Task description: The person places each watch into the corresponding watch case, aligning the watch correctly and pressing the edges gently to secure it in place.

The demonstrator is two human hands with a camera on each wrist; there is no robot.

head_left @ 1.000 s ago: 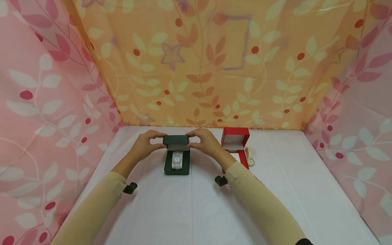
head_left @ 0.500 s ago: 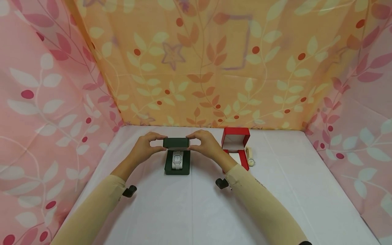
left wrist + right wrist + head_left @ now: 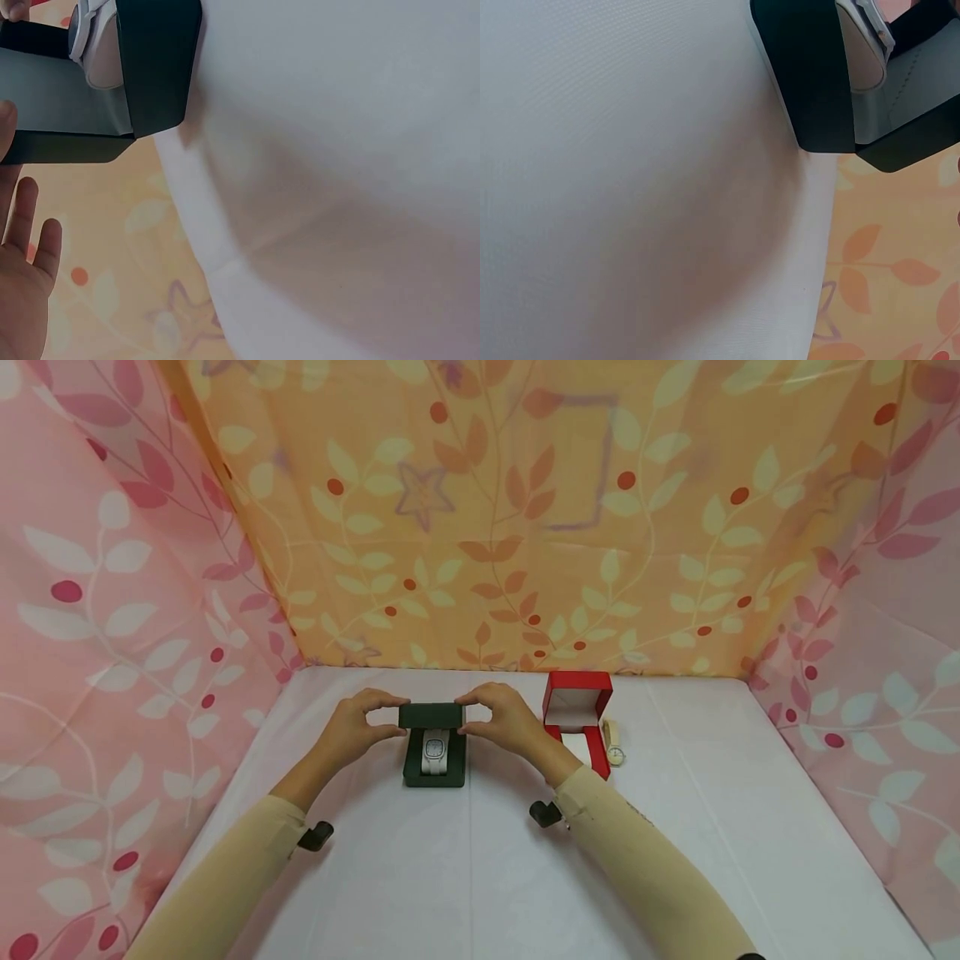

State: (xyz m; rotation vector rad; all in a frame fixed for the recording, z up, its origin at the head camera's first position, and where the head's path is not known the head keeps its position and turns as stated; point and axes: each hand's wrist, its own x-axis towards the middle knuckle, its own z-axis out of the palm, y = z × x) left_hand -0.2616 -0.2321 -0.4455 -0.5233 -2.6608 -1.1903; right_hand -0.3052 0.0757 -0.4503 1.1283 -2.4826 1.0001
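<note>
Lid lower over box; left hand, right hand pinch lid ends; best ease evenly, watch inside box.

head view high, wrists' shared green box

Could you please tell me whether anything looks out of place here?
Possibly the cream-strapped watch: it lies on the table beside the open red box, whereas the white watch sits inside the green box. No spill shows.
</note>
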